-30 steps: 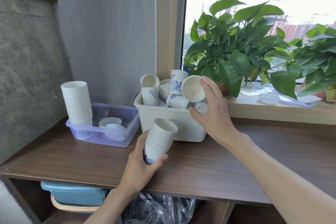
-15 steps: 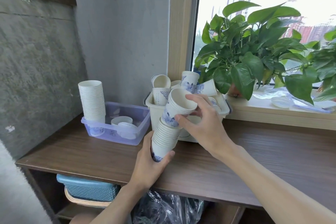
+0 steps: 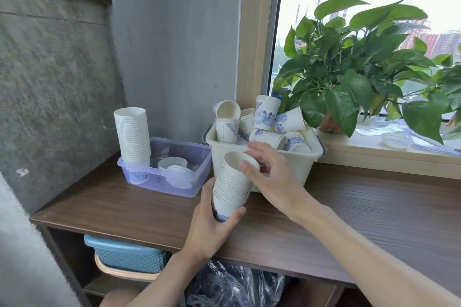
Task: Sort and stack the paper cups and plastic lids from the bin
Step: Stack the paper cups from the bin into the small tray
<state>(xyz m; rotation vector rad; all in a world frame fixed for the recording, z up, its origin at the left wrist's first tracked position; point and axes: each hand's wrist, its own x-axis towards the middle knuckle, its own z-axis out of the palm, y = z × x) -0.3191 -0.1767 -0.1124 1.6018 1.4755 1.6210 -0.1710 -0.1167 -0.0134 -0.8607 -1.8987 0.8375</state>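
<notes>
Head view: left hand point(image 3: 209, 229) round the cup stack point(image 3: 233, 187), pinch of right hand point(image 3: 277, 177) on its rim; cup lettering point(image 3: 225, 132) illegible.

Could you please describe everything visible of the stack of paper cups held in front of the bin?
The stack of paper cups is many white cups nested mouth up, with a blue print on the lowest cup. It leans slightly, held over the wooden counter in front of the beige bin. The left hand grips its base; the right hand pinches the top rim.
</notes>
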